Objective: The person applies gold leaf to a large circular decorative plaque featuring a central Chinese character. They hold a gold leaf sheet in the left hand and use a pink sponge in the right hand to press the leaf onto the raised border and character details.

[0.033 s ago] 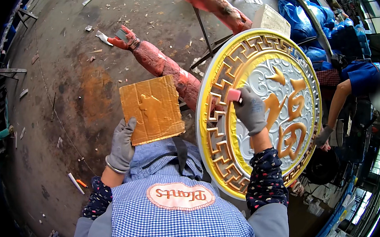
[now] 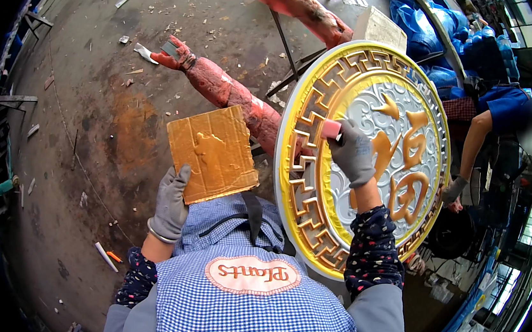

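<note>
My left hand, in a grey glove, is closed on the lower left edge of a piece of cardboard. Wet-looking gold paint coats its upper face. Over the left part of a large round relief panel is my right hand, also gloved, pinching a small pink sponge block. The sponge is at the gold key-pattern border; whether it touches the surface I cannot tell. Gold raised strokes stand on the panel's grey-white scrollwork centre, and yellow bands run round the border.
Behind the panel lie a rough red arm-shaped form and a second red form. At the right, another person's gloved hand is by the panel's rim. Blue plastic sheeting is heaped behind. Scraps litter the stained floor.
My right hand has shifted very slightly up and to the right with the pink sponge block. My left hand and the cardboard have stayed in place.
</note>
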`<action>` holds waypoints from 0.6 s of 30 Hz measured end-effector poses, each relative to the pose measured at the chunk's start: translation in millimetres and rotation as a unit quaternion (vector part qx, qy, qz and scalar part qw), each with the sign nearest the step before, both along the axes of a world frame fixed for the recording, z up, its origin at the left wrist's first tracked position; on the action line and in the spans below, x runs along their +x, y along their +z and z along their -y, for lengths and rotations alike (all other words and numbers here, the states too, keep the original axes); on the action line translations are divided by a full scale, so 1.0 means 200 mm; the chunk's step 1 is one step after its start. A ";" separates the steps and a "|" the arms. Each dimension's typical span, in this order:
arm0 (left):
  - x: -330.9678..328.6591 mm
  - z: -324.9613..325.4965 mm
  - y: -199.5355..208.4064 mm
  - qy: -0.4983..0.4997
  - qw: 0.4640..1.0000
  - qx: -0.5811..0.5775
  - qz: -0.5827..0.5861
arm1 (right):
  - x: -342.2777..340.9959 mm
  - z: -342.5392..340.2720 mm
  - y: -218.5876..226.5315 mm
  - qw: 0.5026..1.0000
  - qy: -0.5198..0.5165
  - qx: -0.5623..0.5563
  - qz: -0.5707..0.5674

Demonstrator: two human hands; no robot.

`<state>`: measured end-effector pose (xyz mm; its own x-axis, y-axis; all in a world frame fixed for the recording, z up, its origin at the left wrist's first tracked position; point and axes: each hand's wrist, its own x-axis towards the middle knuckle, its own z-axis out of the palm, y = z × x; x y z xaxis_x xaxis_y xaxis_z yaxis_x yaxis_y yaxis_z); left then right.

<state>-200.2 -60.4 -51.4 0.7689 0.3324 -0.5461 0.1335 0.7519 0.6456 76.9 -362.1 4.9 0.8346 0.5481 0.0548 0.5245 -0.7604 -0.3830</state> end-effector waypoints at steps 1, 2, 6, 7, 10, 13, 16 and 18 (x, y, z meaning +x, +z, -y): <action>0.00 0.00 0.01 0.001 1.000 0.001 -0.003 | 0.03 -0.01 0.00 1.000 0.002 -0.006 0.011; 0.00 0.00 0.01 -0.001 1.000 0.002 -0.002 | 0.06 -0.04 -0.01 1.000 0.004 -0.012 0.022; 0.01 0.00 -0.02 -0.003 1.000 0.003 0.007 | 0.11 -0.07 -0.09 0.997 0.032 -0.057 0.051; 0.01 0.01 -0.03 0.000 1.000 0.003 0.011 | 0.11 -0.07 -0.10 0.995 0.041 -0.072 0.052; 0.02 0.01 0.04 0.008 1.000 -0.006 0.016 | 0.03 -0.08 -0.03 0.983 0.096 -0.151 -0.036; 0.02 0.01 0.03 0.016 1.000 -0.018 0.019 | 0.02 -0.09 0.02 0.989 0.074 -0.126 -0.036; 0.02 0.01 -0.02 -0.003 1.000 -0.013 0.024 | 0.06 -0.12 0.01 0.996 -0.003 -0.090 -0.011; 0.05 0.00 0.00 -0.022 0.999 -0.004 0.029 | 0.04 -0.09 -0.07 0.993 0.039 -0.111 -0.019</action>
